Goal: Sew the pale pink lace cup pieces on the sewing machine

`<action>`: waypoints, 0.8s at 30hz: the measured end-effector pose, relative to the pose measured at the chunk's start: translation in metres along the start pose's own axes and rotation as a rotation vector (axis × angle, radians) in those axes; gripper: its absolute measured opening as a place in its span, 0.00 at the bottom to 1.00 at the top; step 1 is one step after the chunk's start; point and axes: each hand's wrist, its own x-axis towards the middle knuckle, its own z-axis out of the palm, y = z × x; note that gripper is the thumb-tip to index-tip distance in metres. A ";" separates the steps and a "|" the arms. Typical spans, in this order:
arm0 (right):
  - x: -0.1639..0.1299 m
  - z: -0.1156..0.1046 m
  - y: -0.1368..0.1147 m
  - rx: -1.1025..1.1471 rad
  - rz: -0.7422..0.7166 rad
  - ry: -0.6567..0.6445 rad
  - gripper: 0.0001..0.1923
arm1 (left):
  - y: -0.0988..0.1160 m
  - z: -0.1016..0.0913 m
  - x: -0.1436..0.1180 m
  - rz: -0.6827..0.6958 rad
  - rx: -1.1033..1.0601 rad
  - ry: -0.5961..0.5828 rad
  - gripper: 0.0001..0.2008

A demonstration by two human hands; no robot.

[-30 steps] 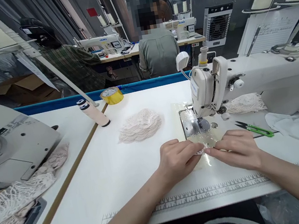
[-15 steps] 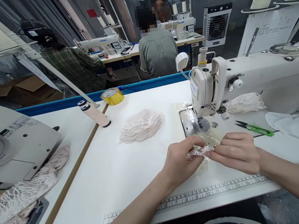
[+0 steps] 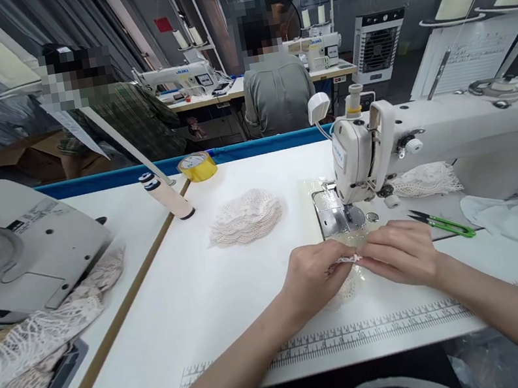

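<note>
Both hands lower since before, left hand (image 3: 314, 272) and right hand (image 3: 398, 253) pinched on lace piece (image 3: 348, 260).

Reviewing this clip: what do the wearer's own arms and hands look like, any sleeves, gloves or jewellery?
Both forearms are bare as far as the frame shows, with no sleeves in view. The left hand and right hand wear no gloves; no rings, watch or bracelet show.

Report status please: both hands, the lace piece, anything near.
Left hand and right hand pinch small lace piece together. In front of presser foot. Green snips right, apart.
</note>
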 end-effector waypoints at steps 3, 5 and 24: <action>0.001 0.000 -0.001 -0.025 -0.023 -0.004 0.10 | -0.001 0.000 0.000 0.030 0.035 0.009 0.06; 0.001 0.000 -0.001 -0.044 -0.036 -0.003 0.09 | -0.002 0.000 0.000 0.044 0.062 0.015 0.05; 0.000 0.000 -0.003 -0.039 -0.082 -0.011 0.09 | -0.002 0.000 -0.001 0.020 0.163 0.016 0.06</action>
